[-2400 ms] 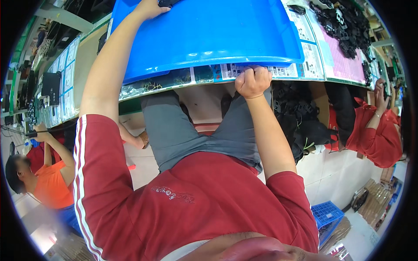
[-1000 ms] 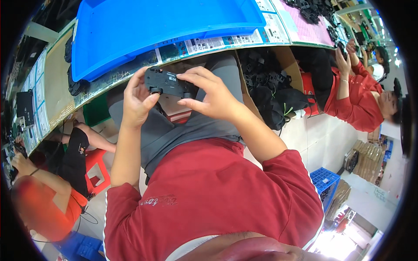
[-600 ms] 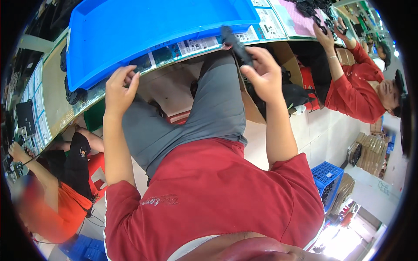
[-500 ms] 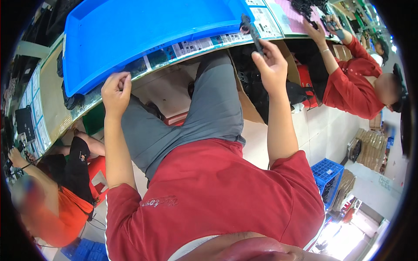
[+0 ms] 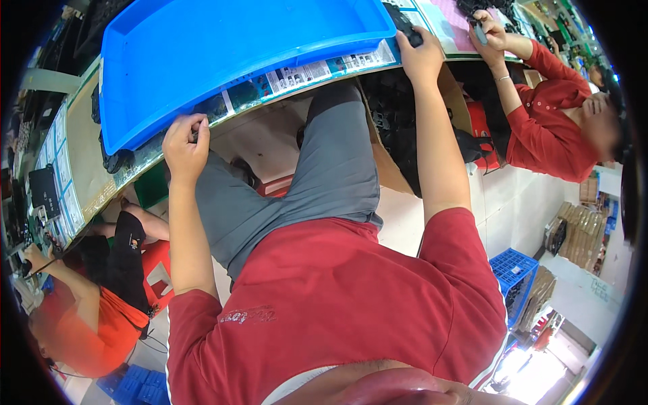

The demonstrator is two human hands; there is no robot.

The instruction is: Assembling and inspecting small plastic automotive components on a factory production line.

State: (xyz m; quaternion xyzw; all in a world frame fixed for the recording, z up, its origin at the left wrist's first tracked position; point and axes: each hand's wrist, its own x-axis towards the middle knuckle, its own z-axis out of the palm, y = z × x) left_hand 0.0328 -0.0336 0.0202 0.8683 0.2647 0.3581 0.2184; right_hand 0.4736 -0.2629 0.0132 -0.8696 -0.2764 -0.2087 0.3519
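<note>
My right hand (image 5: 422, 59) is closed on a black plastic part (image 5: 403, 24) at the table's edge, just right of the big blue tray (image 5: 270, 75). Fingers and thumb cover part of that piece, and whether it rests on the table I cannot tell. Closer to me, by the tray's near left side, my left hand (image 5: 185, 147) is curled with the thumb against the fingers. Something small and dark shows between them, too little to name. The inside of the tray that shows is bare blue plastic.
Under the table on the right stands a cardboard box (image 5: 378, 145) of black parts. A co-worker in red (image 5: 557, 131) handles pieces at the right; another in orange (image 5: 108, 331) sits at the left. Printed sheets (image 5: 300, 75) lie along the table edge.
My right hand has moved away from me with the black part, to the table beside the tray. My left hand has shifted slightly and stays curled.
</note>
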